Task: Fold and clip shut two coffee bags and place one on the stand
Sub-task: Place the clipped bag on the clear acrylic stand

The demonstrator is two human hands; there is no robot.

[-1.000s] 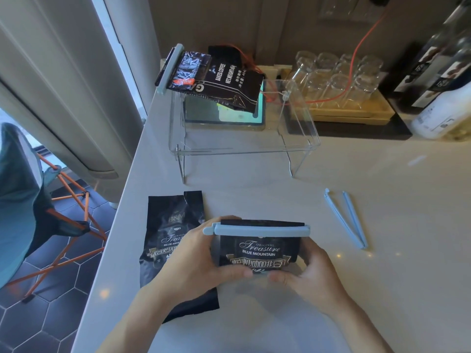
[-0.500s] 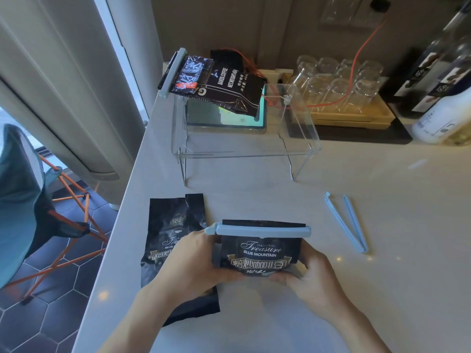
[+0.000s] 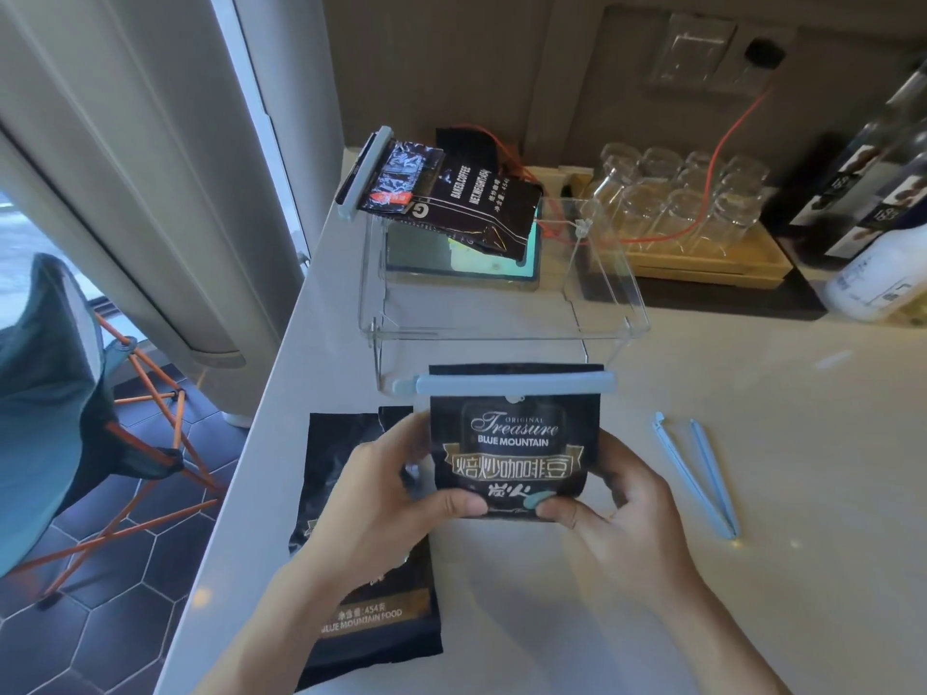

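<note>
Both hands are on the black foil coffee bag (image 3: 511, 443), which is held upright above the pale counter (image 3: 752, 569), just in front of the clear acrylic stand (image 3: 501, 313). The left hand (image 3: 381, 499) wraps the bag's left edge, its thumb pressed flat on the lower front; the right hand (image 3: 627, 514) mirrors it on the right edge, thumb pinching the bottom corner. The fingers of both curl behind the bag, closed on it rather than spread.

The bag's face is turned to the camera, top edge up. A light blue plastic sealing clip (image 3: 511, 383) runs crosswise along the folded top, its long axis left to right, overhanging both sides. The print reads "ORIGINAL Treasure BLUE MOUNTAIN", with a gold band of Chinese characters beneath.

Under the left forearm a second black coffee bag (image 3: 351, 494) lies flat on the counter, with no clip on it, its long axis running away from the person; "BLUE MOUNTAIN FOOD" shows at its near end. To the right an open light blue clip (image 3: 697, 474) rests in a narrow V. Up on the stand sits another clipped black bag (image 3: 451, 203), reading "BAKED COFFEE".
</note>
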